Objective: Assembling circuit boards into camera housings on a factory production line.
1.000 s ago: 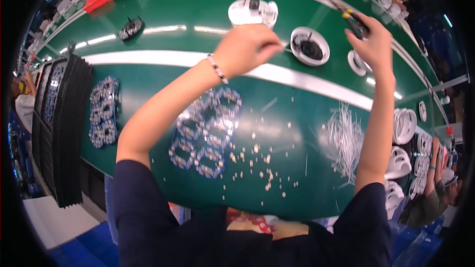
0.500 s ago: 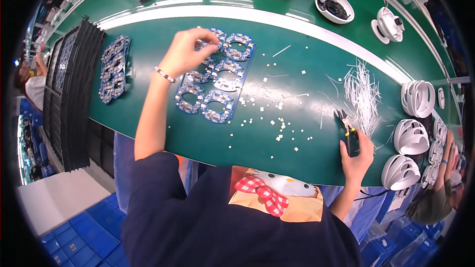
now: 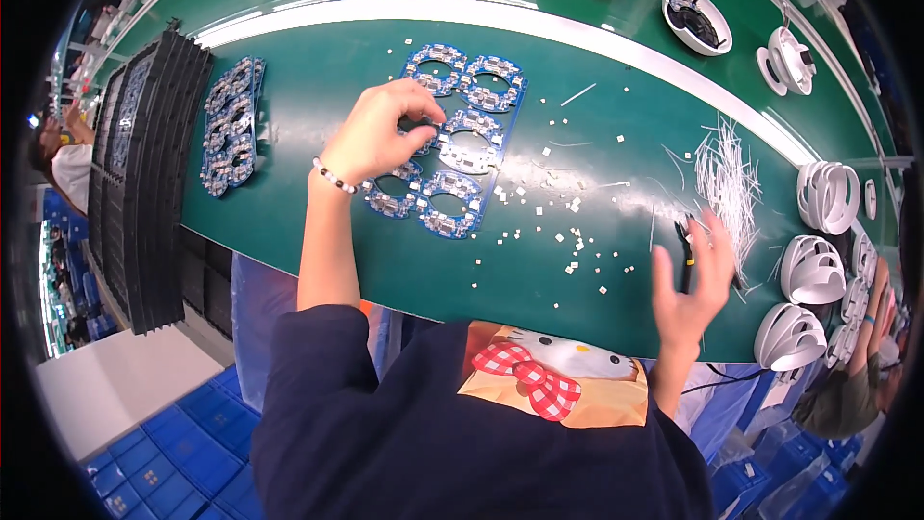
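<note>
My left hand (image 3: 385, 131) hovers over the left middle part of a blue circuit board panel (image 3: 469, 145), which has several ring-shaped boards in two columns. Thumb and forefinger curl close together in a pinch; whatever is between them, if anything, is too small to make out. My right hand (image 3: 691, 291) is open, its fingers spread above a pair of cutting pliers (image 3: 687, 248) with black and yellow handles. The hand partly covers these pliers. Small white square pieces (image 3: 576, 204) lie scattered on the green table between the hands.
Beyond the pliers lies a heap of thin white strips (image 3: 729, 178). White ring-shaped housings (image 3: 791, 337) stand along the right edge. Another blue board panel (image 3: 233, 125) lies at left, beside stacked black trays (image 3: 154, 183). White domed units (image 3: 695, 19) sit beyond a white rail.
My right hand has let go of the cutting pliers and spread its fingers. My left hand has moved toward me, from the panel's far part to its middle. The view has shifted slightly.
</note>
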A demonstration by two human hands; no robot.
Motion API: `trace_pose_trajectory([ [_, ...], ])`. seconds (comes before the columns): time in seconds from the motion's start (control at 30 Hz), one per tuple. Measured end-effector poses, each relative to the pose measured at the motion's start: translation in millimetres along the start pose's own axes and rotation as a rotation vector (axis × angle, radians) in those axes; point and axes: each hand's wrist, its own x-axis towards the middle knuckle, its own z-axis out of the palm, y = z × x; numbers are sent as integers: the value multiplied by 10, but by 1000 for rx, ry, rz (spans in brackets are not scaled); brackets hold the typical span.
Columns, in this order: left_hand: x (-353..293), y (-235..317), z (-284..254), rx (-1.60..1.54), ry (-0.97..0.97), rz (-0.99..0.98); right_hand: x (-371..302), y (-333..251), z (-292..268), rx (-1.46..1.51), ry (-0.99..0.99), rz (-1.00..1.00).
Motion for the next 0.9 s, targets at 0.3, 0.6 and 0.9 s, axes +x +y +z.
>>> trace_pose_trajectory([
  [0.3, -1, -16, 124, 227, 50, 178, 189, -1079, 672, 439, -664, -568],
  [0.6, -92, -64, 202, 122, 100, 162, 110, -1102, 891, 375, -779, -557],
  [0.9, -76, -60, 182, 106, 79, 139, 122, -1080, 887, 392, -777, -545],
])
